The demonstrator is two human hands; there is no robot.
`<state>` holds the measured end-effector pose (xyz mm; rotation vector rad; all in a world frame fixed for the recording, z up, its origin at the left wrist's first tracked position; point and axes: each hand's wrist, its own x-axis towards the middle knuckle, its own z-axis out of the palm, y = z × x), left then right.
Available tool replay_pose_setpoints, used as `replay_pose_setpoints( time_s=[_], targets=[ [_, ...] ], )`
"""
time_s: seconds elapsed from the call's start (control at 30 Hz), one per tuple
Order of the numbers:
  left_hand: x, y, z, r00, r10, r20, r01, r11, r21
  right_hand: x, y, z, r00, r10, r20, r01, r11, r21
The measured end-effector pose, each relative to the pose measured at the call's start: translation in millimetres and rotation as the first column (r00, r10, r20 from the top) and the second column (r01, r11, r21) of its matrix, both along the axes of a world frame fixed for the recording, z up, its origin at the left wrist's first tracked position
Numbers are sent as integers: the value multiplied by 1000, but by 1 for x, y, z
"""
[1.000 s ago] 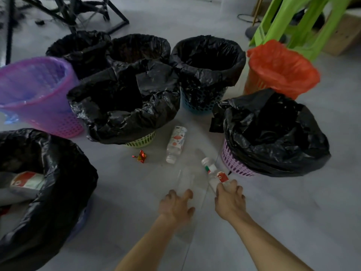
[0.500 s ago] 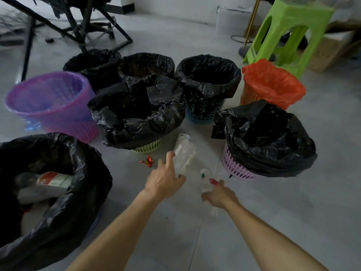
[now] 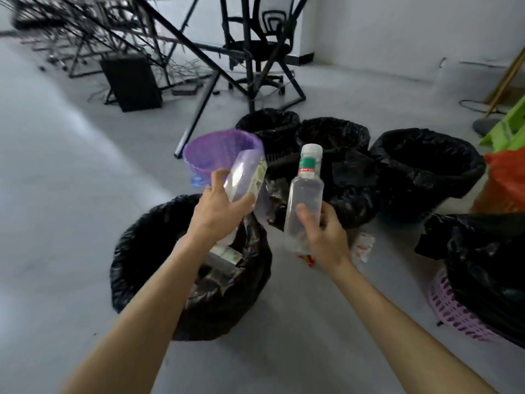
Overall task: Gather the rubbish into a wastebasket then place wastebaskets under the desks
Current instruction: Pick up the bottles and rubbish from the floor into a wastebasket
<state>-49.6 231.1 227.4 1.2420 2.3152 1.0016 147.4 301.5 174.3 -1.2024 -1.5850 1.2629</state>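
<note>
The left hand [image 3: 220, 214] has its fingers and thumb curled round the lower end of a crumpled clear bottle [image 3: 245, 177] with a pale printed label, holding it tilted above the far rim of the nearest black-lined wastebasket [image 3: 147, 251]. The right hand [image 3: 326, 234] wraps the lower half of a capped bottle [image 3: 305, 191], clear, upright, with a white cap and a green and red neck band. It is in the air just right of that basket. A third bottle [image 3: 362, 247], with a red-printed label, lies on the grey floor [image 3: 56, 223] and is partly hidden behind the right hand. A single red wrapper [image 3: 308, 259] lies beside it, just below the right wrist. That makes three bottles, two held and one down. Inside the nearest basket, pale cartons [image 3: 224, 255] show under the left forearm. Eight wastebaskets are in view, as far as can be told. Six have black liners: the near one, a lilac lattice basket [image 3: 460, 311] at the right edge, a wide one [image 3: 426, 166] behind it, and three crowded behind the bottles whose edges are hard to separate. There is also one purple wastebasket [image 3: 204, 155] and one orange-lined wastebasket [image 3: 505, 180]. Beyond them stand desk legs, an office chair [image 3: 255, 49] and a green stool [image 3: 508, 132].
</note>
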Motion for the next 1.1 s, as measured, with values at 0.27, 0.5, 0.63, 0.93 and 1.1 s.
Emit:
replay_pose_setpoints(
  time_s=[0.27,0.5,0.63,0.93,1.1],
  targets=[
    [-101,-77,-35,987,160,-20,-152,886,-437,-92,-39,13,928,323,184,-300,943,-141],
    [-113,-77,-56,968,150,-201,-230,849,-475,-100,-42,-4,893,308,328,-299,951,-77],
    [-77,-50,-36,945,72,-320,-199,901,-385,-77,-25,-18,922,220,318,-216,975,-49],
    [79,42,-57,892,-359,-275,290,920,-262,34,17,-100,821,116,559,-20,984,-175],
    [154,66,-131,778,-613,-138,493,732,-471,135,25,-158,678,151,720,150,930,-336]
  ],
)
